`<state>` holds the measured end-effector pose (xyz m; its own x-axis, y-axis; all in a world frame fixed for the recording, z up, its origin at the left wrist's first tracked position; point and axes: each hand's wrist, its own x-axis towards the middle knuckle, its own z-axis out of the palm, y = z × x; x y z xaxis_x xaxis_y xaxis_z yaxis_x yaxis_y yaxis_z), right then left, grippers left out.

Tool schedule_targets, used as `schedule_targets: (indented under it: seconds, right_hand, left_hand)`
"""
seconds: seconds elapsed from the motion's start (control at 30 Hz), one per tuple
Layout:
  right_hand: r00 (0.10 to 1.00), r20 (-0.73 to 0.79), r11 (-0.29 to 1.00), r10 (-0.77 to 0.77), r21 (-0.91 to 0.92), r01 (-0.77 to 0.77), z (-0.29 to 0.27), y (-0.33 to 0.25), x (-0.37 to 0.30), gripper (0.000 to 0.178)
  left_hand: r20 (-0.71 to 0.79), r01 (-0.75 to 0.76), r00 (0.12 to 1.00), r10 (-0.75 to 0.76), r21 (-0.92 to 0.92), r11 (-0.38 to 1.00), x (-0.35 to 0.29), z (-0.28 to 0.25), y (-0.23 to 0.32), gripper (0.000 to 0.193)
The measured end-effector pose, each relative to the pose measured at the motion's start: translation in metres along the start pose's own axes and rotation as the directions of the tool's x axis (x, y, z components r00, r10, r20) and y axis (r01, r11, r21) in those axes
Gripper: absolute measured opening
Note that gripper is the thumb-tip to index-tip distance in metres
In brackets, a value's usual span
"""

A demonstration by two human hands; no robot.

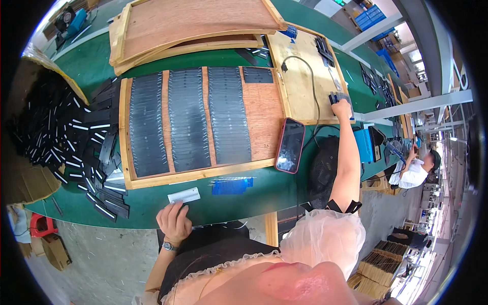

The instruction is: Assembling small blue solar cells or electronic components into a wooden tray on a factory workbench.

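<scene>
Black strips (189,122) lay packed in a shallow wooden tray (262,109) on the green bench (264,195), right in front of the person. From where I stood, three long columns looked done, each running nearly from the tray's far edge to its near one. The fourth, on the right, seemed barely begun: a short batch (257,75) sat at its far end, and reddish wood showed below it, so most of that column appeared to be left. Plenty of loose black pieces (96,127) were heaped beside the tray on the left.

The right hand (342,109) reached out to the pale board (295,76) beyond the phone (290,146), its fingers bent against a few small dark pieces (334,97); I could not tell whether it grasped them. The left hand (174,222) had its fingers curled, tips at a white marked strip (183,195) near the bench edge; whether it was pinched or merely touched, I couldn't make out.
</scene>
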<state>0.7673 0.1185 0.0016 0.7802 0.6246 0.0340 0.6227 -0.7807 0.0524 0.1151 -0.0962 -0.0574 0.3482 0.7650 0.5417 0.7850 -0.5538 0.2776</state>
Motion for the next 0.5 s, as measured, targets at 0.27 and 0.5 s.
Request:
schedule_targets:
  seconds: [0.27,0.5]
  right_hand:
    - [0.998,0.036,0.996,0.044,0.077,-0.046,0.000,0.010,0.010,0.036]
    - [1.000,0.006,0.996,0.009,0.090,-0.009,0.014,0.021,0.022,0.033]
  left_hand:
    - [-0.018,0.006,1.000,-0.006,-0.012,1.000,0.002,0.004,-0.003,0.028]
    - [-0.017,-0.004,1.000,0.004,-0.022,1.000,0.001,0.003,-0.006,0.028]
